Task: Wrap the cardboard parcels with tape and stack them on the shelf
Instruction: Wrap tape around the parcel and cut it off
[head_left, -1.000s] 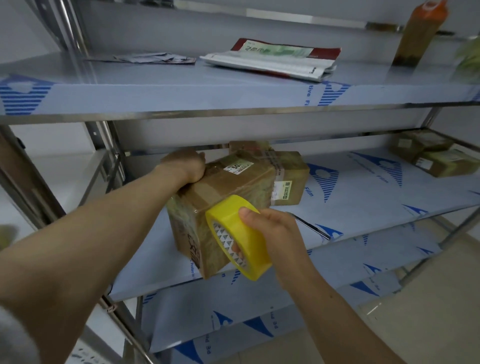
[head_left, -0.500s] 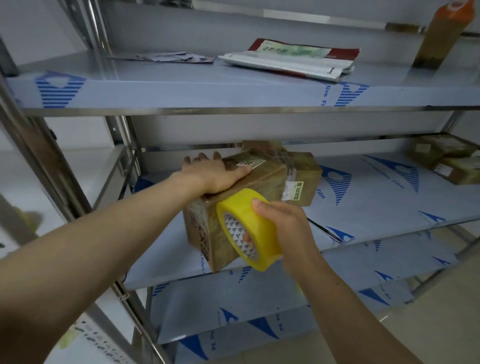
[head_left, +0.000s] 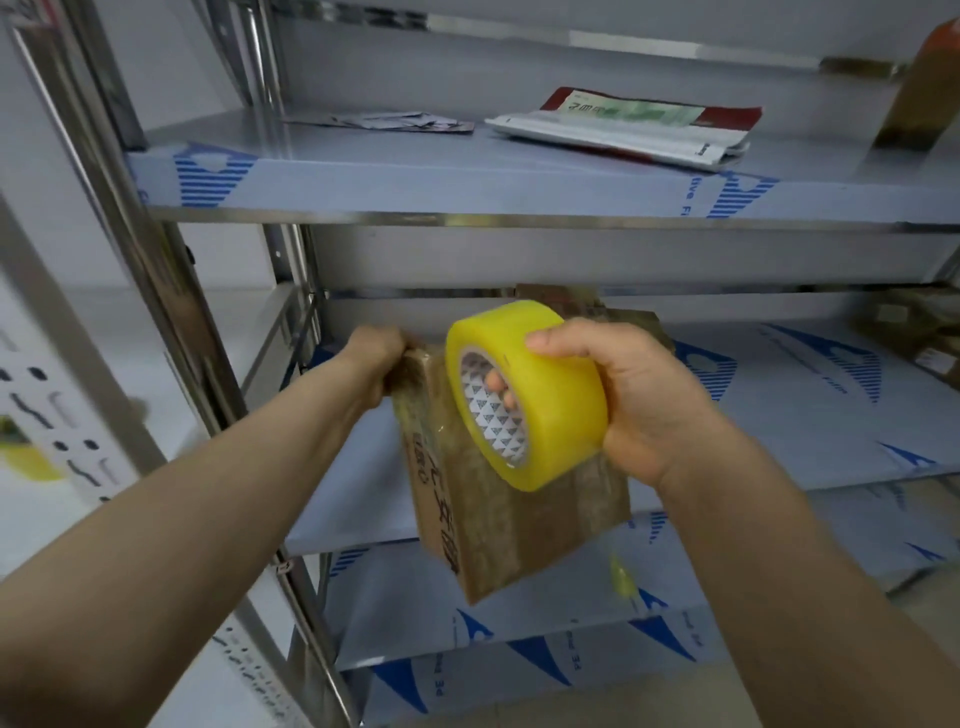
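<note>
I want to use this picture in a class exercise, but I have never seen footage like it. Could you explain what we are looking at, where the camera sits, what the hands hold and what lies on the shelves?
There is no machine: a person works bare-handed, and one wide-angle camera worn on their head looks forward and down, so both forearms reach into view.

The left hand grips the top corner of a cardboard parcel, tilted in front of the metal shelf. The right hand holds a yellow tape roll, fingers inside its core, against the parcel.

On the upper shelf lie a flat printed packet and some crumpled wrappers; a blurred bottle stands at the right. Another parcel sits behind the hands, and more parcels far right.
</note>
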